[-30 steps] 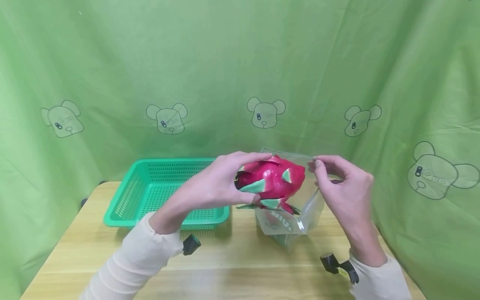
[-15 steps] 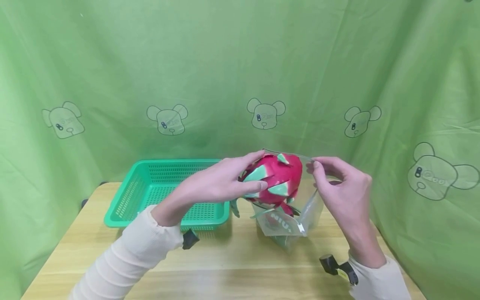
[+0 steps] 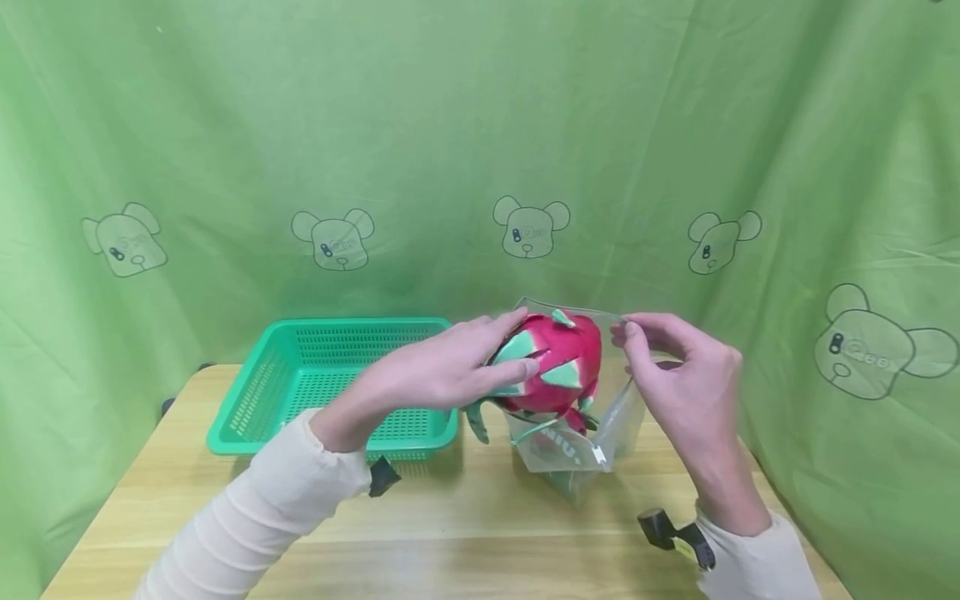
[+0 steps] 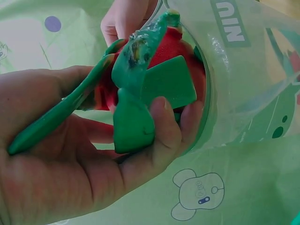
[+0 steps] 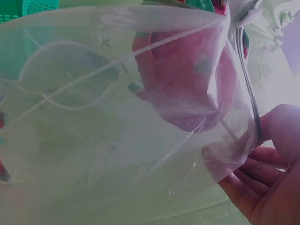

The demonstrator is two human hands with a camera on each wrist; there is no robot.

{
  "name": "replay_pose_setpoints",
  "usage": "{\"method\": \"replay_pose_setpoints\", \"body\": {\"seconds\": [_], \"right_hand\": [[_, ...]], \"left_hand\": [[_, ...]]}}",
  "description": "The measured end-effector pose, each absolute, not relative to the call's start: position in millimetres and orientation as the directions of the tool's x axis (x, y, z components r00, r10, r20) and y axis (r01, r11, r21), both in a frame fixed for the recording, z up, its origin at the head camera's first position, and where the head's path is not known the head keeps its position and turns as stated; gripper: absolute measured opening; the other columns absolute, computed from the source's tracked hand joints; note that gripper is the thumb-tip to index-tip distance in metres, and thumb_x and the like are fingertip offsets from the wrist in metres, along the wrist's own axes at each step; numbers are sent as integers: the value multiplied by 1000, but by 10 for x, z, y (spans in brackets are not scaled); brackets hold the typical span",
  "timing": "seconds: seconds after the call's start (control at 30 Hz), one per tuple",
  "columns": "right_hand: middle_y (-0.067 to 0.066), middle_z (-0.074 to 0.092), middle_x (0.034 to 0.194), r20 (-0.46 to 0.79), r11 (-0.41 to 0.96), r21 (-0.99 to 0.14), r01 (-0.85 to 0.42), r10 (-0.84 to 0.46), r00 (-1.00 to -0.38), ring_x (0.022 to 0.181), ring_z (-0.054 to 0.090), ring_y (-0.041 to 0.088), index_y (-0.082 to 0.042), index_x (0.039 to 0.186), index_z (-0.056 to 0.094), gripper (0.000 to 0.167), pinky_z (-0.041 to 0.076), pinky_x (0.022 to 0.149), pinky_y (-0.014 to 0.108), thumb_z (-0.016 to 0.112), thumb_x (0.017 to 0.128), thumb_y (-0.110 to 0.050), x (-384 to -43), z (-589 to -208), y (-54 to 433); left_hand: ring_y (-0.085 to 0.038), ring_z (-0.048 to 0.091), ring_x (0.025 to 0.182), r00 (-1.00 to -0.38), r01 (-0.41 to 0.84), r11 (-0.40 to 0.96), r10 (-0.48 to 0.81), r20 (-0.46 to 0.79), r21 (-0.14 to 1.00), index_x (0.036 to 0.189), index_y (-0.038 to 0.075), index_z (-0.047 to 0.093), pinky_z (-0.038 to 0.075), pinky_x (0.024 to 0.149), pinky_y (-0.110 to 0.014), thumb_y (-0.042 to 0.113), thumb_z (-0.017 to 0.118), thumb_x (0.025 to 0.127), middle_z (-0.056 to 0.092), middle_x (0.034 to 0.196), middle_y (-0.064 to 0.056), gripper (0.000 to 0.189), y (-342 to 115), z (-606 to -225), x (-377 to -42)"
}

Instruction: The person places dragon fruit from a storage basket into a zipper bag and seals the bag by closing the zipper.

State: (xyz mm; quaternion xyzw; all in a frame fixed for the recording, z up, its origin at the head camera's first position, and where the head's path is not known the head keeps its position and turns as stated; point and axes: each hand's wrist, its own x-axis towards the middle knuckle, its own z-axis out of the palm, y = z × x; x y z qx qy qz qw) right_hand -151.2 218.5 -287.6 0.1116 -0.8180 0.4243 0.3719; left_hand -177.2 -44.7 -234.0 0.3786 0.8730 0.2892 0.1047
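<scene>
My left hand (image 3: 450, 367) grips a red dragon fruit (image 3: 564, 354) with green scales, thumb on the near side. The fruit lies in the mouth of a clear zip bag (image 3: 546, 454) with white "NIU" lettering and a slider. In the left wrist view, fingers (image 4: 166, 133) curl under the green stem end, and the bag's rim circles the fruit. My right hand (image 3: 690, 375) pinches the bag's rim at the right, drawing the mouth wide. Through the film in the right wrist view, the fruit's red tip (image 5: 187, 93) shows inside the bag. Something red and green shows deeper in the bag.
A green perforated basket (image 3: 232, 447) stands on the wooden table (image 3: 465, 542), left of the bag and behind my left forearm. Green curtains (image 3: 420, 125) with bear-head drawings enclose the table at the back and sides. A black device (image 3: 657, 528) sits at my right wrist.
The dragon fruit has turned from lying sideways to tip further into the bag, its stem-end leaves now hanging at the left. My left hand has rotated with it. The right hand barely moved.
</scene>
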Motion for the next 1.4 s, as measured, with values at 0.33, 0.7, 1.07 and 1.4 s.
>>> {"method": "replay_pose_setpoints", "body": {"seconds": [0.33, 0.7, 1.07, 1.4], "right_hand": [[5, 78, 96, 699, 603, -618, -505, 126, -704, 80, 72, 4, -2, 101, 77, 12, 58, 62, 18, 66, 97, -6, -1516, -2894, 2170], [6, 78, 96, 711, 629, -591, -505, 111, -694, 80, 70, -3, -1, 101, 78, 12, 56, 63, 15, 67, 96, -6, -1526, -2895, 2167], [5, 78, 93, 727, 621, -580, -528, 101, -679, 79, 71, -2, -2, 99, 78, 12, 56, 62, 14, 67, 95, -4, -1529, -2896, 2158], [6, 78, 93, 737, 613, -570, -547, 86, -671, 77, 71, 0, -1, 99, 78, 11, 57, 61, 15, 67, 95, -2, -1531, -2930, 2191]], "left_hand": [[-16, 63, 106, -705, 553, 558, 709, -9, 619, 163, 11, 24, 59, 84, -33, 42, 46, 107, 63, 124, -4, 68, -416, -2350, -1785], [-20, 67, 85, -716, 553, 565, 698, 3, 613, 145, 12, 48, 57, 68, -30, 42, 42, 109, 66, 105, -2, 47, -327, -2318, -1855], [-17, 66, 58, -722, 506, 575, 690, -48, 642, 141, 6, 47, 57, 57, -31, 39, 40, 110, 64, 99, -8, 46, -255, -2389, -1903], [-20, 64, 54, -738, 460, 602, 668, -96, 653, 143, 5, 47, 54, 49, -29, 40, 40, 110, 65, 94, -9, 49, -201, -2542, -1979]]}}
